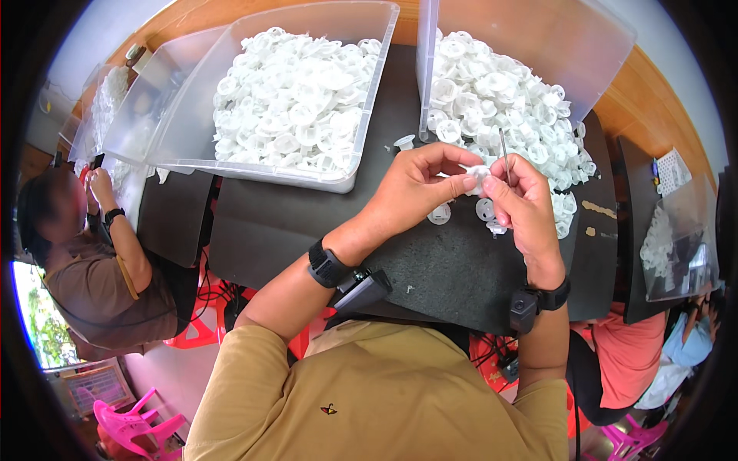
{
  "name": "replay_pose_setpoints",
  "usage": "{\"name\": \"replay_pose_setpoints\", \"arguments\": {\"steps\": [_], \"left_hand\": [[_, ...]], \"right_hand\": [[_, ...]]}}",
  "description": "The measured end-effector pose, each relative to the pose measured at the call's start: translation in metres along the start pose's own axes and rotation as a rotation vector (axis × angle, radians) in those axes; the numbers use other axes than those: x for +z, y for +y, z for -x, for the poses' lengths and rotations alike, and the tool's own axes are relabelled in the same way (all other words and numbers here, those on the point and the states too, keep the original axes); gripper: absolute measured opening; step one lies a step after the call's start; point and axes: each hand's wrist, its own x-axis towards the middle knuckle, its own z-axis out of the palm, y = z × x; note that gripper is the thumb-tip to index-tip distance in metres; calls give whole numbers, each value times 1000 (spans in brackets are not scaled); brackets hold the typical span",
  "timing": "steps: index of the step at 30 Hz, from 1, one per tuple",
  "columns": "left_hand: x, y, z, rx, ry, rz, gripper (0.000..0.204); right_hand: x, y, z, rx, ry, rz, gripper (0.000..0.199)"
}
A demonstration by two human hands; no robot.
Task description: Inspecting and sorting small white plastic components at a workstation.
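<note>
My left hand (pixel 407 188) pinches a small white plastic part (pixel 478 177) between thumb and fingertips, above the black table. Closed around a thin metal tool (pixel 504 150), my right hand (pixel 529 207) meets the same part from the other side. The tool's slim shaft points up and away; its other end is hidden in my fingers. Beneath my hands lie a round white plastic piece (pixel 439 214) and several similar pieces. A large heap of white plastic pieces (pixel 500 92) spreads just beyond my right hand.
A clear plastic tub (pixel 360 146) full of white pieces stands at the far left. Another clear tub (pixel 538 46) lies behind the heap, its pieces spilling onto the black table (pixel 307 223). At left a co-worker (pixel 100 269) sits working; another person's pink garment (pixel 630 357) shows at right.
</note>
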Motion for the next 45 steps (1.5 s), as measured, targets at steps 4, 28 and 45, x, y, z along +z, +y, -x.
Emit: {"name": "replay_pose_setpoints", "arguments": {"steps": [4, 28, 45], "left_hand": [[12, -12, 2, 126, 57, 103, 32], [-8, -10, -3, -93, 157, 378, 33], [-13, -31, -7, -62, 187, 262, 31]], "right_hand": [[1, 4, 0, 70, 3, -270, 12], [5, -3, 6, -196, 166, 507, 24], [5, -3, 4, -186, 108, 654, 30]]}}
